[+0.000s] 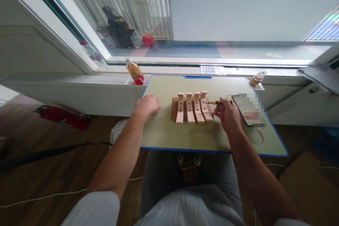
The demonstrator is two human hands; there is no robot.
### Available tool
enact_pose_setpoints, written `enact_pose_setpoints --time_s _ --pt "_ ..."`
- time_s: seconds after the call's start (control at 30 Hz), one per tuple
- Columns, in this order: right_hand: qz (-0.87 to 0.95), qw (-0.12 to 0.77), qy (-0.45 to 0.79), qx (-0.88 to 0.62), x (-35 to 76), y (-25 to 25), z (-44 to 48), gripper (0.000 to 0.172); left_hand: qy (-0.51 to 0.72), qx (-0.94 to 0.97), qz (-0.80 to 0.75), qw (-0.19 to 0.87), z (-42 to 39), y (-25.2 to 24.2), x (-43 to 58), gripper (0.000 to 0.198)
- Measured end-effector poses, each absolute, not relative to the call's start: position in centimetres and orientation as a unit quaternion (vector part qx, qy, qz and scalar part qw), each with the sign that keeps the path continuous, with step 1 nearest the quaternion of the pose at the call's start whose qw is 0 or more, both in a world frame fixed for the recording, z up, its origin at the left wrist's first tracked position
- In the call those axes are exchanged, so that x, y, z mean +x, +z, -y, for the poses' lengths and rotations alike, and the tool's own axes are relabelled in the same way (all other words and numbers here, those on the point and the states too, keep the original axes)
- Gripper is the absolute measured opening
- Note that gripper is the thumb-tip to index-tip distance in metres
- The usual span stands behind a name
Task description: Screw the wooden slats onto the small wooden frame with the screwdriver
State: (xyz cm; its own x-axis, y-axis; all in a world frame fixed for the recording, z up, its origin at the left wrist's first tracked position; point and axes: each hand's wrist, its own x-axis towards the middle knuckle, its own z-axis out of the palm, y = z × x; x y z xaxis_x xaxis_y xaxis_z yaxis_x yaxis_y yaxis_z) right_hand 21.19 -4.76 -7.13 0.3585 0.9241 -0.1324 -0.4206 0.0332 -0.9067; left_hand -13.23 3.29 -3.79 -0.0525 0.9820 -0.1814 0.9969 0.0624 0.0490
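My right hand (pixel 228 113) is closed around a yellow and black screwdriver (pixel 217 102). Its thin shaft points left, with the tip at or just above the rightmost wooden piece. Several pale wooden hook pieces (pixel 190 109) lie side by side over a brown wooden board (pixel 174 108), each marked with dark dots that could be holes or screw heads. My left hand (pixel 147 105) rests near the table's left edge, apart from the wood. Its fingers are curled together, and whatever they may pinch is too small to make out.
The small table (pixel 185 139) has a blue rim. A phone (pixel 245 111) with a cable lies on its right side. Behind stand a drink bottle (pixel 135 71) on the radiator and another bottle (pixel 257 79) at the right. A fire extinguisher (pixel 65 116) is on the floor.
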Motion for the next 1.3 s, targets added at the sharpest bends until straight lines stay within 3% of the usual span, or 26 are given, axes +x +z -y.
enact_pose_setpoints --time_s 0.17,0.27,0.43,0.53,0.63,0.73,1.3 --pt "0.266 0.67 0.506 -0.474 21.2 -8.0 5.1 0.038 -0.121 0.689 -0.712 0.064 -4.9 -3.7 -11.9 0.051" --pt "0.26 0.683 0.497 -0.468 21.2 -8.0 5.2 0.038 -0.102 0.687 -0.717 0.063 -5.0 -3.7 -12.0 0.045" --pt "0.258 0.691 0.484 -0.472 21.2 -8.0 5.3 0.037 0.082 0.702 -0.7 0.101 -2.8 -2.9 -11.9 0.021" --pt "0.261 0.687 0.478 -0.481 21.2 -8.1 5.2 0.035 0.244 0.744 -0.586 0.208 -0.8 -2.1 -9.6 0.015" --pt "0.265 0.683 0.471 -0.491 21.3 -8.2 5.2 0.034 0.302 0.766 -0.461 0.331 0.7 -1.7 -5.8 0.015" --pt "0.262 0.691 0.458 -0.494 21.5 -8.1 5.2 0.034 0.286 0.775 -0.408 0.389 0.8 -1.9 -2.3 0.019" --pt "0.243 0.722 0.419 -0.494 21.9 -7.8 5.1 0.034 0.178 0.839 -0.419 0.298 -1.2 -2.3 2.1 0.022"
